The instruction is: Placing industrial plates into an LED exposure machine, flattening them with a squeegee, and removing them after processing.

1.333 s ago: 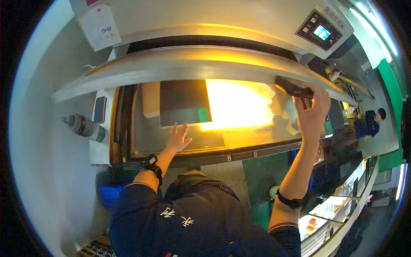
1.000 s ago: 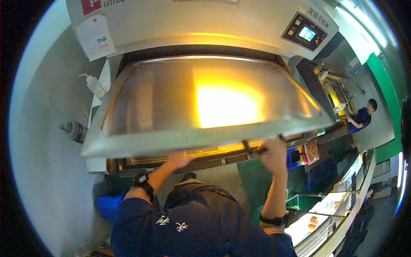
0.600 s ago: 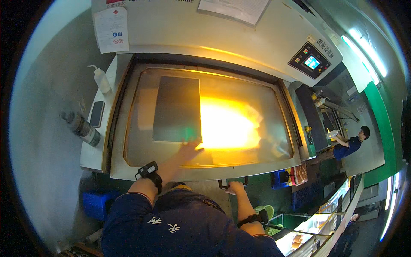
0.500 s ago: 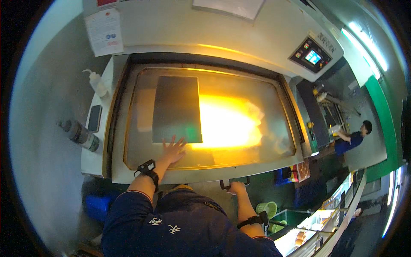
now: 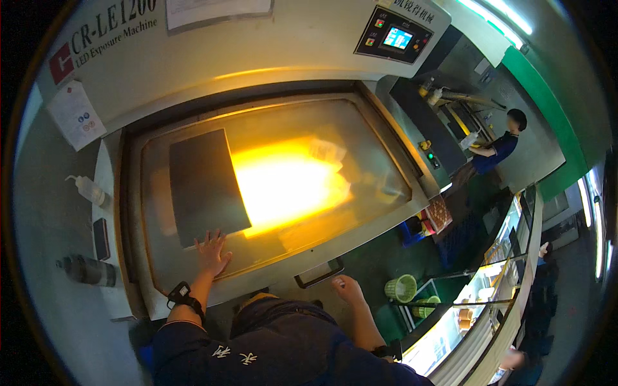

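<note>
The right hand (image 5: 349, 289), loosely clenched with nothing visible in it, is just beside the black handle (image 5: 320, 273) of the metal frame (image 5: 313, 253). The left hand (image 5: 212, 252), gripping nothing, spreads its fingers at the dark sheet's (image 5: 206, 186) near edge, left of a yellow glow (image 5: 290, 186). Beyond is a control panel (image 5: 396, 36); farther right, a co-worker (image 5: 505, 151).

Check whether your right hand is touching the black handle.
Apart: the head view shows a visible gap between the right hand and black handle.
</note>
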A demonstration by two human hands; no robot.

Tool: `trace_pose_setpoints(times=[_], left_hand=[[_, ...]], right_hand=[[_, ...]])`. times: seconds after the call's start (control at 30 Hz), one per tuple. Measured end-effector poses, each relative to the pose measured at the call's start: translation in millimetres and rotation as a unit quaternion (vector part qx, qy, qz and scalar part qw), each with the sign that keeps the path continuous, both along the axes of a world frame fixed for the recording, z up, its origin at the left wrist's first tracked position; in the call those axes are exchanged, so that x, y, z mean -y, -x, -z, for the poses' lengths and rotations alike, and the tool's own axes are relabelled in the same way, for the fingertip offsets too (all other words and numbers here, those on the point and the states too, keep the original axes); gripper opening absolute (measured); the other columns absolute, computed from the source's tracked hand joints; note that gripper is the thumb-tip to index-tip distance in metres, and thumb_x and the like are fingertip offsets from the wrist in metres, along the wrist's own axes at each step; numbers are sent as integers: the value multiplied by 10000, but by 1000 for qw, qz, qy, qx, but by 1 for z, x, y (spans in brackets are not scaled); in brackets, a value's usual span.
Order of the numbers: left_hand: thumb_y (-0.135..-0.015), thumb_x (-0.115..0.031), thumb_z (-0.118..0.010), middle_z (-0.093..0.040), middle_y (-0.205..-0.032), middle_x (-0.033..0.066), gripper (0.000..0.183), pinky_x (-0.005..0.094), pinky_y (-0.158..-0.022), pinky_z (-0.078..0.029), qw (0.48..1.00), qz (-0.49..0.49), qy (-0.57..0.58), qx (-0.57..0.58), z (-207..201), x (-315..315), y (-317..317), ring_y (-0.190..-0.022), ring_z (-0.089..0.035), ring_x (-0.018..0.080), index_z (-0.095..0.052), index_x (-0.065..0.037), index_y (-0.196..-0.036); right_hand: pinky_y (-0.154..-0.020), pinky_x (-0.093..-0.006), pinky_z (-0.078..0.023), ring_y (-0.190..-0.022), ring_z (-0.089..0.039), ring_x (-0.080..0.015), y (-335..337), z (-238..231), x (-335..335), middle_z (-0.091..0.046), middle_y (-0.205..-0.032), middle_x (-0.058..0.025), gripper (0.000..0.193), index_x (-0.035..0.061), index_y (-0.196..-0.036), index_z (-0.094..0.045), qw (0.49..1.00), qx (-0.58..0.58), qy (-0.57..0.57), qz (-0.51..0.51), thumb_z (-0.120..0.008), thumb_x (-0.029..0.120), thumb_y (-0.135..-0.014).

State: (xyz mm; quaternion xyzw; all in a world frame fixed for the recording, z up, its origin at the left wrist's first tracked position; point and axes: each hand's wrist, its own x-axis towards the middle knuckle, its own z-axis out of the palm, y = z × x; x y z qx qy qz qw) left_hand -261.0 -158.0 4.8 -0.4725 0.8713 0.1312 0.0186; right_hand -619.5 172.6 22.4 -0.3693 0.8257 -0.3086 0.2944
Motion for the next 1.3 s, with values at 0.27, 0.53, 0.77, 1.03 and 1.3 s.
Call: trace_pose_setpoints(times=[0.27, 0.53, 0.77, 1.03, 1.3], left_hand=[[-892, -667, -410, -197, -1616, 18, 747, 750, -1075, 49, 993, 100, 51, -48, 37, -120, 164, -1499, -78, 331, -374, -230, -1496], [-880, -603, -517, -376, -1537, 23, 649, 663, -1139, -90, 996, 33, 48, -74, 10, -140, 204, -1439, -296, 295, -497, -227, -1408], [-889, -558, -559, -419, -1507, 6, 582, 658, -1130, -173, 991, 58, 57, -106, 3, -114, 226, -1417, -335, 278, -541, -206, -1352], [-924, -577, -505, -382, -1537, 7, 580, 637, -1153, -137, 996, 37, 31, -70, 23, -122, 198, -1463, -253, 291, -526, -213, -1375], [-925, -551, -514, -397, -1526, 9, 562, 624, -1151, -170, 995, 52, 51, -69, 19, -124, 214, -1445, -290, 289, -543, -193, -1357]], right_hand=[[-776, -320, -530, -894, -695, -238, 103, 20, -62, -716, -952, -122, 300, 65, -1047, -696, 997, 8, -71, -26, -584, 308, -913], [-984, -386, -459, -1158, -590, -314, 128, 99, -3, -603, -1268, -192, 454, 59, -1244, -602, 959, 14, -144, -244, -603, 371, -915], [-1032, -509, -398, -1205, -524, -390, 193, 214, 95, -571, -1318, -160, 464, 82, -1309, -557, 922, -200, -135, -303, -487, 366, -948], [-1017, -511, -403, -1200, -528, -388, 157, 220, 102, -584, -1298, -161, 447, 92, -1308, -560, 925, -205, -127, -295, -525, 325, -928], [-920, -463, -474, -1096, -601, -372, 181, 168, 32, -644, -1192, -166, 427, 110, -1238, -617, 913, -274, -95, -288, -626, 125, -812]])
